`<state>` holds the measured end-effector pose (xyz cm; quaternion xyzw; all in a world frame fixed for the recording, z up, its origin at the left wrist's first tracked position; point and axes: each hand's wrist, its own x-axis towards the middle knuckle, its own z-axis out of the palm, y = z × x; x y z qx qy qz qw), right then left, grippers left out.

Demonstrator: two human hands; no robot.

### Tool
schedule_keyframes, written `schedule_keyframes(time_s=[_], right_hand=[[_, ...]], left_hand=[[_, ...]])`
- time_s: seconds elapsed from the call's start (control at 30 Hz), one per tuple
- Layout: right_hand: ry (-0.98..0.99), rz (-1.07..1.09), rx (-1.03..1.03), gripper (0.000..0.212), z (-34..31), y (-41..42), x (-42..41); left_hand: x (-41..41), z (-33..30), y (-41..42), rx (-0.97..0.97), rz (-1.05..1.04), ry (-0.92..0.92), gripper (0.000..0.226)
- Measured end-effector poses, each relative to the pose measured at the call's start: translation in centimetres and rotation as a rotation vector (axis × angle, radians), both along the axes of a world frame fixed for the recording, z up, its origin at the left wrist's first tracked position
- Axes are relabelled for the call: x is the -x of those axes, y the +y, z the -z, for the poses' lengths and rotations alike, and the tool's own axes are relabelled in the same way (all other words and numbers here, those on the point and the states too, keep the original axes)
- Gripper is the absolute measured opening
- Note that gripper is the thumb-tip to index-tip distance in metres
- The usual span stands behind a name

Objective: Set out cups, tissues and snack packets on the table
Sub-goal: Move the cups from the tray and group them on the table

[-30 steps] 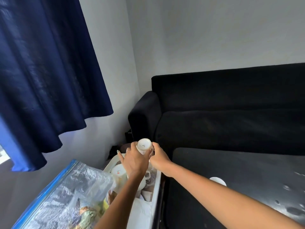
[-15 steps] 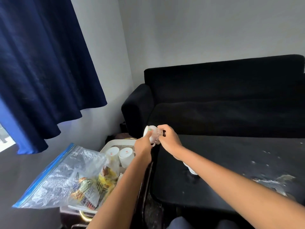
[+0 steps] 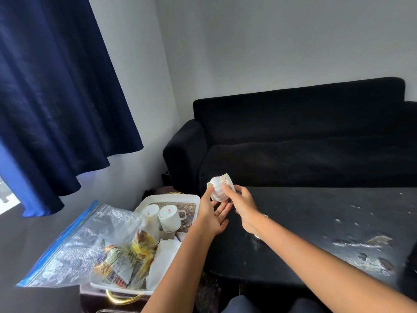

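— While the cup point(image 3: 220, 187) hangs tipped on its side above the table's point(image 3: 316, 222) near-left corner, what could go wrong?

— It could slip and crack on the table; only right hand point(image 3: 244, 206) fingertips pinch it.

— And the left hand point(image 3: 213, 214)?

— Palm up, fingers loose, touching the cup from seven o'clock. More cups point(image 3: 168, 216) sit in the tray point(image 3: 144, 203) at eight o'clock.

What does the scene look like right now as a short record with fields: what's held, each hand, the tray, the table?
held: a white ribbed cup, tipped on its side in the air by the table's left edge
right hand: grips the cup
left hand: open, fingertips touching the cup
tray: two white mugs upside down, a clear bag of snack packets, white tissues
table: black, scuffed top
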<state>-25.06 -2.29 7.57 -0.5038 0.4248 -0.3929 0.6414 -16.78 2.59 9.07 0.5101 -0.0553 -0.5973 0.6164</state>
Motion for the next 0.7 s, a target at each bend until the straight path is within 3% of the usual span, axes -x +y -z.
schedule_keyframes(time_s=[0.13,0.23,0.33,0.47,0.57,0.7], right_hand=[[-0.046,0.088,0.006,0.052,-0.2,-0.5,0.5],[-0.023,0.121,0.072,0.050,-0.1,-0.8,1.0],[0.030,0.102,0.146,0.048,0.3,-1.1,1.5],[0.132,0.116,0.274,0.044,0.6,-1.5,2.0],[0.248,0.111,0.393,0.039,0.3,-1.6,2.5],[0.391,0.046,0.534,0.052,0.3,-1.8,3.9]], left_hand=[[0.4,0.4,0.4,-0.003,0.105,-0.221,0.053],[0.5,0.7,0.9,-0.015,0.187,-0.538,0.055],[-0.1,1.5,0.6,0.092,0.135,-0.937,0.046],[-0.4,1.9,0.4,0.229,0.205,-1.334,0.057],[0.3,1.6,0.3,0.284,0.224,-1.378,0.052],[0.8,2.5,-0.5,0.278,0.200,-1.321,0.054]])
